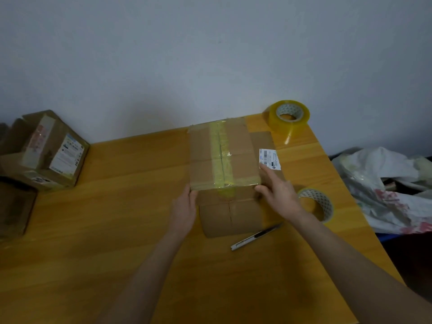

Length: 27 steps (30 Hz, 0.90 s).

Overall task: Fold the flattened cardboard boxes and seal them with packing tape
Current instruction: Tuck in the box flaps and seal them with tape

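A brown cardboard box (203,160) stands in the middle of the wooden table (117,206), its top seam covered by a strip of yellowish tape. It rests on flattened cardboard (231,218) that sticks out toward me. My left hand (183,211) touches the box's near left corner with straight fingers. My right hand (278,190) lies flat against the box's right side, fingers extended. One roll of yellow packing tape (289,116) sits at the table's far right corner. A second roll (316,204) lies just behind my right hand.
A utility knife (256,236) lies on the table near my right forearm. Folded boxes with labels (46,150) are stacked at the left edge. A white printed plastic bag (385,188) lies beyond the table's right edge. A wall is close behind.
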Tool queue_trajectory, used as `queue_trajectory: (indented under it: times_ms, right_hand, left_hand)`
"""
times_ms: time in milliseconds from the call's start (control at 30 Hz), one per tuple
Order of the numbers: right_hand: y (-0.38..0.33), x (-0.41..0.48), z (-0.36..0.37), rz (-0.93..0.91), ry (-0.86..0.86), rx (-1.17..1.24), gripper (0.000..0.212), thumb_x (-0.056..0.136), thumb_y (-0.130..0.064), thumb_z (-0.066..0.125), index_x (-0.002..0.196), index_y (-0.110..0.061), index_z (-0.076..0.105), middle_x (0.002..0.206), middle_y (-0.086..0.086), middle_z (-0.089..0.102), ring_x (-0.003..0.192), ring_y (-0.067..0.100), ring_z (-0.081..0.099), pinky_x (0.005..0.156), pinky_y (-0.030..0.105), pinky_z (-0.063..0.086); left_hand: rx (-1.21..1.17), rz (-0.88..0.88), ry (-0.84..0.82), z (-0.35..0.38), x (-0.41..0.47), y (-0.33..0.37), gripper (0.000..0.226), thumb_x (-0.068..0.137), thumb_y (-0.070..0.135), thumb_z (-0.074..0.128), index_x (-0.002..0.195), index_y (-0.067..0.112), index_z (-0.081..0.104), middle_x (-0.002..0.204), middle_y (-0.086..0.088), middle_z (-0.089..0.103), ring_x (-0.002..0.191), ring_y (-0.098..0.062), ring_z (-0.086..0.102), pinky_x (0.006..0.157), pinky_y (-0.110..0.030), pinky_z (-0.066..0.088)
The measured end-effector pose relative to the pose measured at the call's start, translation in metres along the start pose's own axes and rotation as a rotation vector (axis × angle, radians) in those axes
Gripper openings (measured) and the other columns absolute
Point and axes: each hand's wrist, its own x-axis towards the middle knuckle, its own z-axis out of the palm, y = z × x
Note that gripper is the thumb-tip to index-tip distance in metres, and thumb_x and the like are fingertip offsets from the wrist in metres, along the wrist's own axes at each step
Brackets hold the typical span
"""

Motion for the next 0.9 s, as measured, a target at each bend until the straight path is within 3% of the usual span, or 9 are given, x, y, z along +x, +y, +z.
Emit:
queue_trajectory:
  times_ms: [67, 133, 233, 300, 400, 500, 633, 767, 900]
  right_hand:
    - [-0.005, -0.001, 0.005, 0.041, -0.026, -0.053, 0.045, 0.096, -0.035, 0.055, 0.137, -0.019, 0.048, 0.118, 0.009, 0.067, 0.107, 0.029, 0.062, 0.088, 0.038, 0.05]
    - [-0.019, -0.004, 0.01, -0.006, -0.057, -0.099, 0.036, 0.096, -0.04, 0.053, 0.122, -0.016, 0.059, 0.111, 0.007, 0.069, 0.102, 0.027, 0.063, 0.084, 0.038, 0.051]
    - [-0.05, -0.005, 0.025, -0.211, -0.243, -0.174, 0.03, 0.101, -0.033, 0.046, 0.124, -0.022, 0.061, 0.121, 0.0, 0.066, 0.111, 0.021, 0.059, 0.09, 0.033, 0.046]
    - [-0.069, -0.003, 0.033, -0.296, -0.345, -0.167, 0.03, 0.102, -0.028, 0.045, 0.126, -0.023, 0.062, 0.126, -0.005, 0.064, 0.117, 0.015, 0.056, 0.093, 0.028, 0.043]
    - [-0.075, 0.014, 0.027, -0.153, -0.155, -0.11, 0.024, 0.101, -0.028, 0.046, 0.11, -0.026, 0.067, 0.109, -0.005, 0.07, 0.1, 0.016, 0.062, 0.087, 0.032, 0.049]
    - [-0.068, 0.035, 0.016, -0.054, -0.033, -0.044, 0.018, 0.097, -0.03, 0.053, 0.112, -0.024, 0.062, 0.111, -0.003, 0.066, 0.101, 0.018, 0.061, 0.086, 0.035, 0.05]
    - [-0.068, 0.06, 0.014, 0.044, 0.009, 0.003, 0.055, 0.094, -0.038, 0.058, 0.142, -0.019, 0.038, 0.142, 0.004, 0.041, 0.128, 0.025, 0.044, 0.103, 0.042, 0.042]
    - [-0.078, 0.101, 0.016, 0.028, -0.066, -0.016, 0.08, 0.091, -0.048, 0.058, 0.153, -0.019, 0.017, 0.159, 0.003, 0.018, 0.142, 0.028, 0.028, 0.11, 0.048, 0.035]
    - [-0.085, 0.133, 0.022, 0.045, -0.22, -0.008, 0.09, 0.085, -0.05, 0.065, 0.153, -0.015, 0.018, 0.156, 0.007, 0.025, 0.139, 0.03, 0.031, 0.11, 0.047, 0.035]
  left_hand:
    - [-0.108, -0.069, 0.038, -0.005, 0.001, 0.0, 0.047, 0.104, 0.033, 0.03, 0.14, 0.008, 0.046, 0.124, -0.012, 0.062, 0.115, -0.03, 0.058, 0.099, -0.043, 0.046]
    - [-0.084, -0.153, 0.134, -0.021, 0.008, 0.001, 0.043, 0.104, 0.023, 0.032, 0.141, 0.003, 0.043, 0.139, -0.015, 0.05, 0.128, -0.031, 0.046, 0.109, -0.039, 0.035]
    - [0.161, -0.195, 0.179, -0.054, 0.019, 0.005, 0.046, 0.104, 0.024, 0.034, 0.145, 0.003, 0.035, 0.152, -0.018, 0.03, 0.14, -0.031, 0.028, 0.113, -0.042, 0.023]
    - [0.4, -0.211, 0.1, -0.067, 0.019, 0.015, 0.06, 0.101, 0.045, 0.032, 0.15, 0.012, 0.025, 0.159, -0.012, 0.014, 0.145, -0.028, 0.012, 0.114, -0.053, 0.013]
    - [0.595, -0.191, -0.108, -0.055, 0.013, 0.042, 0.098, 0.081, 0.079, 0.036, 0.154, 0.02, 0.008, 0.161, -0.006, -0.004, 0.147, -0.028, -0.005, 0.11, -0.064, 0.005]
    - [0.609, -0.206, -0.213, -0.04, 0.007, 0.048, 0.109, 0.074, 0.081, 0.047, 0.153, 0.023, -0.002, 0.16, -0.009, -0.012, 0.146, -0.032, -0.011, 0.111, -0.067, 0.009]
    - [0.557, -0.224, -0.192, -0.052, 0.004, 0.036, 0.097, 0.081, 0.068, 0.053, 0.152, 0.034, -0.004, 0.159, -0.01, -0.013, 0.146, -0.035, -0.006, 0.11, -0.064, 0.02]
    - [0.53, -0.177, 0.092, -0.058, -0.011, 0.036, 0.094, 0.088, 0.047, 0.059, 0.153, 0.024, -0.005, 0.159, -0.013, -0.003, 0.144, -0.034, 0.014, 0.11, -0.051, 0.032]
    - [-0.048, -0.493, 0.098, -0.048, -0.021, 0.021, 0.086, 0.083, 0.043, 0.068, 0.148, 0.011, 0.021, 0.145, -0.009, 0.038, 0.128, -0.03, 0.044, 0.102, -0.041, 0.043]
